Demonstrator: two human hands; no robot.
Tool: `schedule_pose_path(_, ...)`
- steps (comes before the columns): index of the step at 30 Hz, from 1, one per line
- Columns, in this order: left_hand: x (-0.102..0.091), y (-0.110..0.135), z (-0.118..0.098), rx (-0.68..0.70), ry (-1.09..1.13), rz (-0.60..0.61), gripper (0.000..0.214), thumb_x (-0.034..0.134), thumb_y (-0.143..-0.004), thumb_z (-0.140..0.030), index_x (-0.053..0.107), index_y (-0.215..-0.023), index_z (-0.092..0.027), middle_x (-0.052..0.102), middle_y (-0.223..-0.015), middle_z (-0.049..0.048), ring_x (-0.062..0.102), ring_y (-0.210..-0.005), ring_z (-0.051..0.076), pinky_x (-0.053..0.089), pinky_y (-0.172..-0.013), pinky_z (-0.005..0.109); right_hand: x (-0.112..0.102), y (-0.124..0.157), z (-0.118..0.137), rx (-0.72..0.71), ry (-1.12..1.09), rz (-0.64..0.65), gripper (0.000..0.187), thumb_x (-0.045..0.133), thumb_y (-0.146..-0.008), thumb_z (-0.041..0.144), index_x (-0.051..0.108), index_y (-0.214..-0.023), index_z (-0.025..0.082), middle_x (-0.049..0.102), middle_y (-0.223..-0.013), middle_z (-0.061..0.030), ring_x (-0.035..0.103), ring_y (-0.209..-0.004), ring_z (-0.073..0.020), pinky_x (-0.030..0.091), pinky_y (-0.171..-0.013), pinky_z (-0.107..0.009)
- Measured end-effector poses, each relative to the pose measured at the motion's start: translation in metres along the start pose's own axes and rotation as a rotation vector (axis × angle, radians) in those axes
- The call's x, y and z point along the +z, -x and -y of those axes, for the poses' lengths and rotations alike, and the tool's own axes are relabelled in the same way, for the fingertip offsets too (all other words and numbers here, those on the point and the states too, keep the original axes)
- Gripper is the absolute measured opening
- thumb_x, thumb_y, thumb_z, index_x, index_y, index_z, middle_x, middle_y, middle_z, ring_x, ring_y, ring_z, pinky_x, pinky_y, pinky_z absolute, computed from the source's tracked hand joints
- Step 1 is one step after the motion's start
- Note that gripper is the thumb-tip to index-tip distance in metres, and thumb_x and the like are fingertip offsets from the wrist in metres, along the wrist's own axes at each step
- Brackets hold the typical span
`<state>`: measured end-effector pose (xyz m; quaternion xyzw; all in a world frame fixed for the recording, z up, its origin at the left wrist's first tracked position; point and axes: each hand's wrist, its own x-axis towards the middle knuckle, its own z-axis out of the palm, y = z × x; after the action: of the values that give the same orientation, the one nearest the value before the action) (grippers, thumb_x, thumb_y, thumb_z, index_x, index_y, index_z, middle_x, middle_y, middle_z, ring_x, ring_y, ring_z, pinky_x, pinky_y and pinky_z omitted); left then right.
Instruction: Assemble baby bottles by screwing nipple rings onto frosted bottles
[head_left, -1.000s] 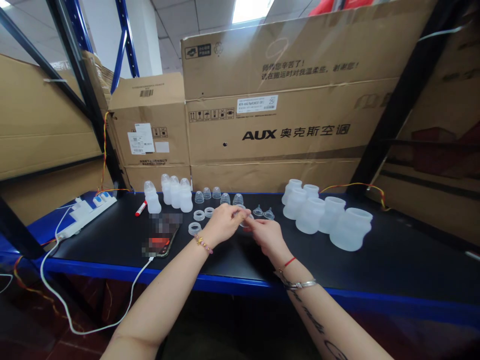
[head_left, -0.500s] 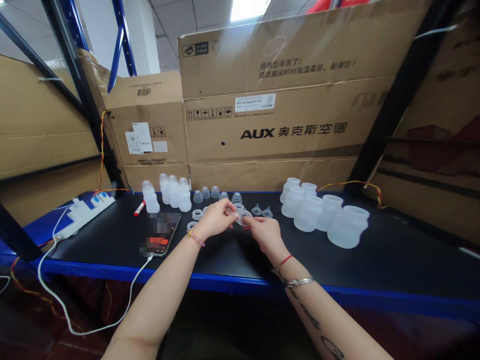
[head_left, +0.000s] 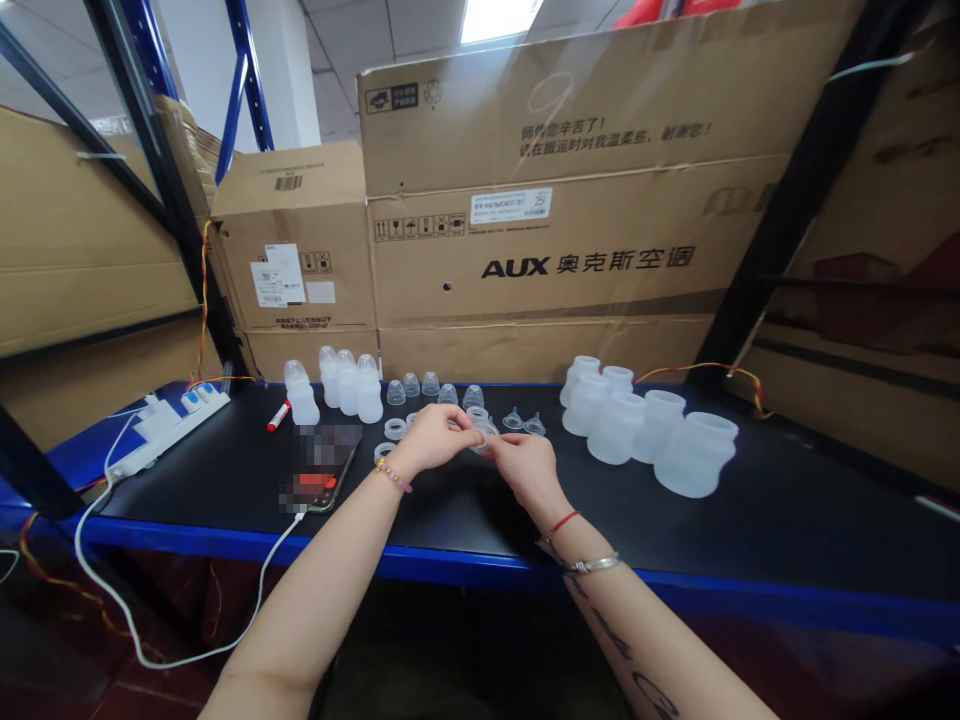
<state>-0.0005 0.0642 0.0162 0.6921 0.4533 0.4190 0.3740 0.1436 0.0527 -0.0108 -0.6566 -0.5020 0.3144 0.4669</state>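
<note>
My left hand [head_left: 439,440] and my right hand [head_left: 529,468] meet over the black bench top, with their fingertips pinching a translucent plastic ring [head_left: 485,436]. The fingers hide part of it. Just behind the hands stand small clear bottle caps [head_left: 472,397] and another ring [head_left: 477,413]. Two silicone teats [head_left: 523,423] lie to the right of them. Left of my left hand are more flat rings [head_left: 394,429]. Small frosted bottles [head_left: 347,384] stand further left, and large frosted bottle bodies [head_left: 619,425] stand to the right.
A blurred phone [head_left: 322,468] lies on the bench, with a white cable [head_left: 187,620] hanging over the blue front edge. A red marker [head_left: 279,415] and a power strip [head_left: 172,425] sit at left. Large cardboard boxes [head_left: 540,230] line the back, between dark shelf uprights.
Both hands stay together on the ring, with only slight shifts of the fingers. The whole view has moved a little.
</note>
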Motion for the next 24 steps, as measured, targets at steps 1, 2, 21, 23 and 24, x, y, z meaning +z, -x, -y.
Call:
schedule_pose_path(1,0.001,-0.001,0.002,-0.013,-0.017,0.004,0.015,0.070,-0.067,-0.025,0.060,-0.067,-0.014,0.068,-0.076,0.0030,0.060,-0.064,0.012,0.047,-0.067,0.025,0.000,0.000,0.000,0.003,0.003,0.004,0.025,0.065,-0.065,0.037,0.069,-0.057,0.014,0.058,-0.044,-0.0035,0.045,-0.042,-0.0138,0.028,-0.043,-0.027)
schedule_pose_path(2,0.002,-0.002,0.003,-0.023,-0.022,0.009,0.014,0.069,-0.067,-0.025,0.060,-0.067,-0.014,0.066,-0.072,0.0020,0.060,-0.062,0.012,0.047,-0.065,0.025,0.001,0.001,-0.001,0.003,0.011,0.009,0.026,0.065,-0.065,0.038,0.069,-0.057,0.014,0.056,-0.044,-0.0030,0.044,-0.042,-0.0134,0.027,-0.043,-0.027)
schedule_pose_path(21,-0.009,0.002,-0.012,-0.211,0.269,0.174,0.023,0.065,-0.075,-0.013,0.065,-0.098,-0.014,0.069,-0.092,0.0059,0.062,-0.079,0.011,0.050,-0.074,0.025,-0.014,0.005,0.014,0.062,-0.518,0.384,0.032,0.079,-0.050,0.024,0.070,-0.079,0.015,0.067,-0.076,-0.0034,0.058,-0.067,-0.0117,0.039,-0.056,-0.021)
schedule_pose_path(23,-0.010,0.003,-0.014,-0.198,0.305,0.212,0.024,0.065,-0.075,-0.014,0.066,-0.099,-0.014,0.069,-0.096,0.0069,0.062,-0.082,0.012,0.052,-0.077,0.029,-0.014,0.004,0.011,0.072,-0.569,0.431,0.031,0.078,-0.050,0.025,0.070,-0.079,0.016,0.068,-0.076,-0.0038,0.060,-0.071,-0.0134,0.040,-0.059,-0.023)
schedule_pose_path(24,-0.010,0.003,-0.015,-0.196,0.326,0.220,0.024,0.064,-0.076,-0.013,0.066,-0.099,-0.014,0.069,-0.097,0.0073,0.062,-0.082,0.012,0.053,-0.077,0.030,-0.013,0.004,0.011,0.082,-0.583,0.440,0.031,0.078,-0.051,0.026,0.070,-0.079,0.016,0.068,-0.075,-0.0039,0.061,-0.072,-0.0142,0.041,-0.060,-0.023)
